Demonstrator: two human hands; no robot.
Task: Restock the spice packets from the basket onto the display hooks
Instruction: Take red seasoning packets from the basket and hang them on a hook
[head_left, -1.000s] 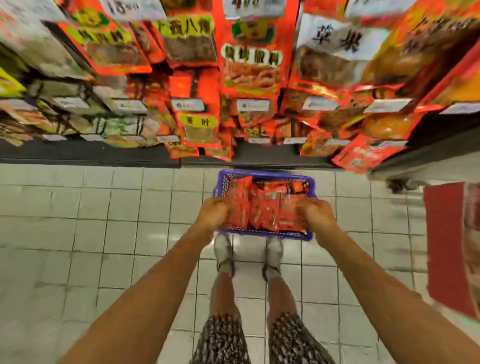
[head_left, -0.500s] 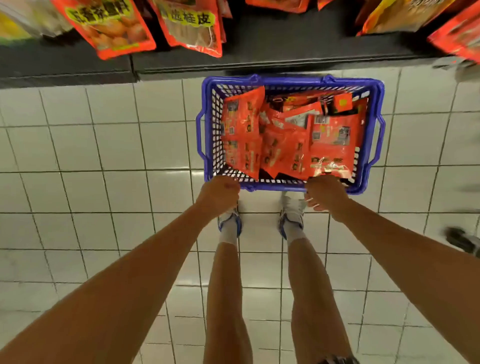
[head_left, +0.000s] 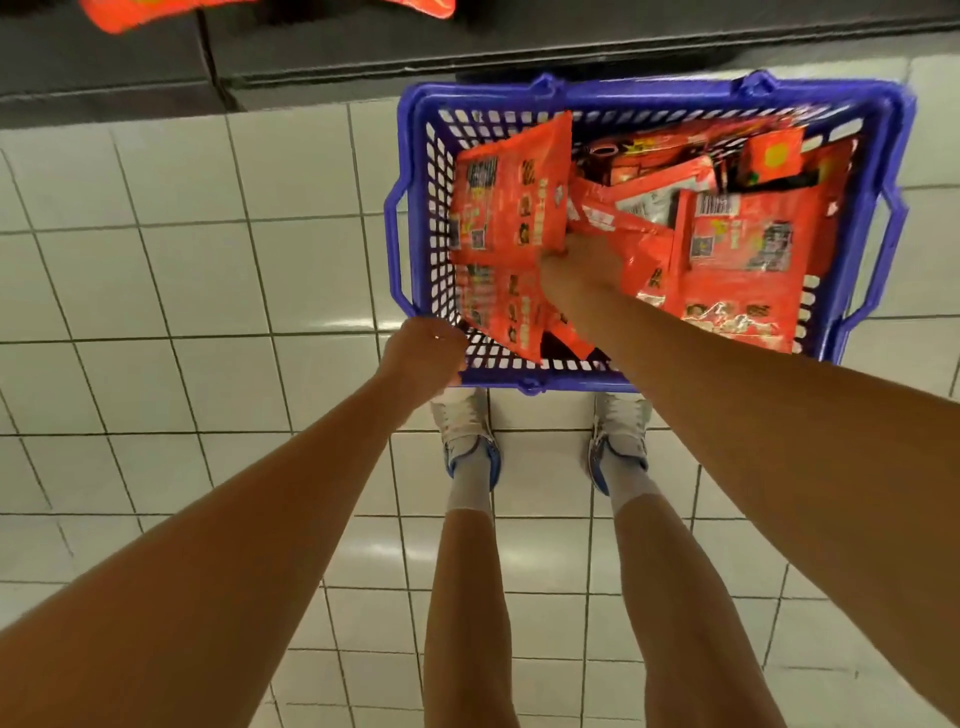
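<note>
While the left hand (head_left: 423, 353) curls on the basket (head_left: 649, 93) rim, right fingers (head_left: 558, 253) seemingly pinch a spice packet (head_left: 506, 208).

Glossy white floor tiles (head_left: 171, 270) with dark grout fill the frame; a dark shelf base (head_left: 322, 57) spans the top edge.
</note>
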